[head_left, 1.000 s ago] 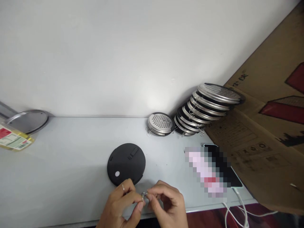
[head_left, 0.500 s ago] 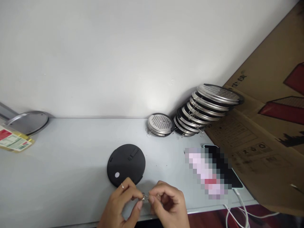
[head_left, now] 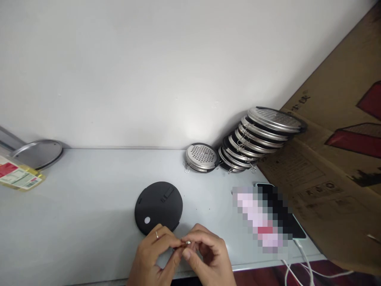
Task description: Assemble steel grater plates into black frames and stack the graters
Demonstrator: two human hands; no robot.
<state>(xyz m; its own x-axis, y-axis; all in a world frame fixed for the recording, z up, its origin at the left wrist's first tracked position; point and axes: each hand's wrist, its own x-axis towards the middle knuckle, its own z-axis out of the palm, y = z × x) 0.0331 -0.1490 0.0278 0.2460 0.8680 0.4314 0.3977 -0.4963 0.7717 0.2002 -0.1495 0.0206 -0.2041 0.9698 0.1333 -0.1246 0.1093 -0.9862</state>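
Note:
At the table's front edge my left hand (head_left: 159, 252) and my right hand (head_left: 206, 250) meet, with thumbs and index fingers pinched together. Between the fingertips sits a small shiny metal clip (head_left: 188, 242), mostly covered, so its exact shape is hard to make out. Both hands hold it. Just beyond my left hand lies a round black plastic disc (head_left: 159, 204) with a white dot sticker and a small raised tab; my left fingers overlap its near edge in the view.
A leaning stack of metal-and-black discs (head_left: 256, 137) with wire clips stands against a cardboard box (head_left: 324, 159). Beside it is a perforated grater disc (head_left: 202, 157). A phone (head_left: 282, 210) with a white cable lies right. A metal disc (head_left: 38, 153) and yellow packet (head_left: 22, 176) are far left.
My hands have come closer together, and the metal clip between them is now more hidden by the fingers. The view has shifted slightly; the black disc stays in place.

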